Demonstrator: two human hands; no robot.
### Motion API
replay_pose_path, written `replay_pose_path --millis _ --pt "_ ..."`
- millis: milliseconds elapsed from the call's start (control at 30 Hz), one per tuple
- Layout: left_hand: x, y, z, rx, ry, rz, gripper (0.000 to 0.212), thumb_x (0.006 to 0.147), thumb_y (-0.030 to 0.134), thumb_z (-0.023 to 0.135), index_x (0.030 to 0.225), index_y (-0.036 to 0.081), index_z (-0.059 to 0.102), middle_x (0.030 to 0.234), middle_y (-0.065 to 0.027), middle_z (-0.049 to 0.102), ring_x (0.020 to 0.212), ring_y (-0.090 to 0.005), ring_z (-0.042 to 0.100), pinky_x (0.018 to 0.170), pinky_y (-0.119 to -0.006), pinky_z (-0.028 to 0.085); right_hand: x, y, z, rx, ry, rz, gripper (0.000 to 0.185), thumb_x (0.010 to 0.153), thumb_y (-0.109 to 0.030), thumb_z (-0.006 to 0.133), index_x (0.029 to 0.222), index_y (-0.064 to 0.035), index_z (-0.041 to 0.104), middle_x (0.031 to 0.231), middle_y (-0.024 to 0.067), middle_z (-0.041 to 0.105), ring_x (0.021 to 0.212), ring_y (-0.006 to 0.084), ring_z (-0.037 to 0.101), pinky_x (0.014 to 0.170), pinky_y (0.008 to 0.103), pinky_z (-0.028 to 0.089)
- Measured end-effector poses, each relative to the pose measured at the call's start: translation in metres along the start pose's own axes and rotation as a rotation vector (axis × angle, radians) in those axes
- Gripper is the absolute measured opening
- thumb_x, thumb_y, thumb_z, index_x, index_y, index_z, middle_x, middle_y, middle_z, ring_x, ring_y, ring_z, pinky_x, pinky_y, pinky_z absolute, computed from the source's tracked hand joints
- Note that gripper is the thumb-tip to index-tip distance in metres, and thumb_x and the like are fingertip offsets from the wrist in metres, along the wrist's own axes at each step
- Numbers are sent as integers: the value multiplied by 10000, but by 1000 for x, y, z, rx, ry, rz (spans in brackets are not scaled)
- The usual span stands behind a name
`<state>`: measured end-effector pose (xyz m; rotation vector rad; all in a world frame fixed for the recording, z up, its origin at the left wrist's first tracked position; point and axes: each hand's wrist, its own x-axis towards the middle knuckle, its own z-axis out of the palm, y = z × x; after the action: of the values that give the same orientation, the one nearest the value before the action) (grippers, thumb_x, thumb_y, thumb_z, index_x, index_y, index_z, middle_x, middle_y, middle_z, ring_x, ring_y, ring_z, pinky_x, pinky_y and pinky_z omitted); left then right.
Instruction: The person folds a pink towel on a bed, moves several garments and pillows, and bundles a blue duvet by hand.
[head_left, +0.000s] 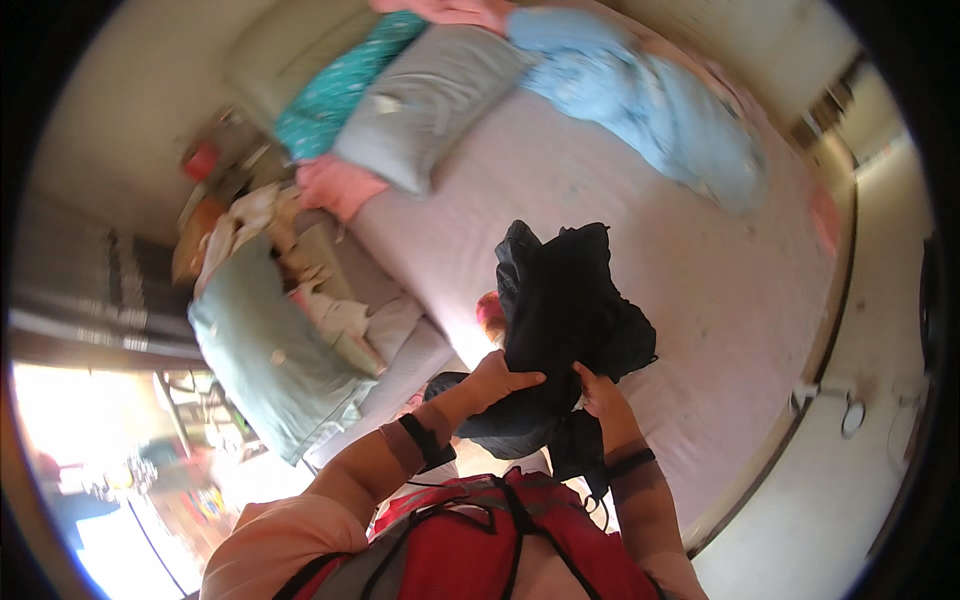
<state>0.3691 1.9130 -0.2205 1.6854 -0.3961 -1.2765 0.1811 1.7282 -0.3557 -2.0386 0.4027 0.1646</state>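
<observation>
A crumpled black cloth garment (566, 307) hangs between my two hands above the near part of the bed. My left hand (501, 381) grips its left side, thumb pointing inward over the fabric. On the other side, my right hand (596, 388) pinches the cloth near its middle. Parts of the garment droop below both hands, and its exact kind cannot be told. Behind its left edge a small red and yellow patterned thing (491, 311) partly shows on the bed.
The bed has a pale pink sheet (720, 300). A grey pillow (442, 97), a teal patterned pillow (349, 90) and a bunched light blue blanket (637, 105) lie at its far side. Left are a grey-green cloth (262, 352) and piled fabrics. A wall stands right.
</observation>
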Motion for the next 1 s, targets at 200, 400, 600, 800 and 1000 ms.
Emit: replay_pose_path --millis 200,400,600,800,1000 --pt "-108 -5 -114 -163 346 -84 622 682 307 811 1099 -80 558 929 -134 651 791 -199 636 723 -310 514 110 -163 62 876 -113 630 537 838 -255 680 1161 135 501 1065 160 625 938 286 624 842 390 513" --pt "-248 -13 -215 -633 654 353 417 776 127 734 1120 -39 566 965 -91 657 811 -162 640 749 -288 524 192 -351 154 504 -452 411 546 776 -344 726 1055 105 590 973 130 628 836 233 627 734 343 512" --pt "-369 -27 -287 -706 991 559 435 797 154 706 1153 -45 554 1018 -101 649 880 -181 636 798 -308 513 174 -572 210 259 -625 -71 519 729 -526 700 607 -27 625 459 -62 292 384 87 218 400 293 173" --pt "-309 -147 -372 -763 1052 458 580 795 215 709 1257 -37 466 1122 -165 597 1001 -241 595 872 -337 477 226 -528 275 301 -632 -41 604 850 -383 636 1222 57 453 1066 130 583 949 189 557 823 315 451" --pt "-256 -251 -405 -163 1426 -305 1120 660 429 778 1454 80 69 1419 -295 251 1315 -409 289 1067 -432 289 244 -450 228 14 -686 194 562 830 -417 650 1269 -107 486 1183 44 558 1076 190 513 905 395 389"
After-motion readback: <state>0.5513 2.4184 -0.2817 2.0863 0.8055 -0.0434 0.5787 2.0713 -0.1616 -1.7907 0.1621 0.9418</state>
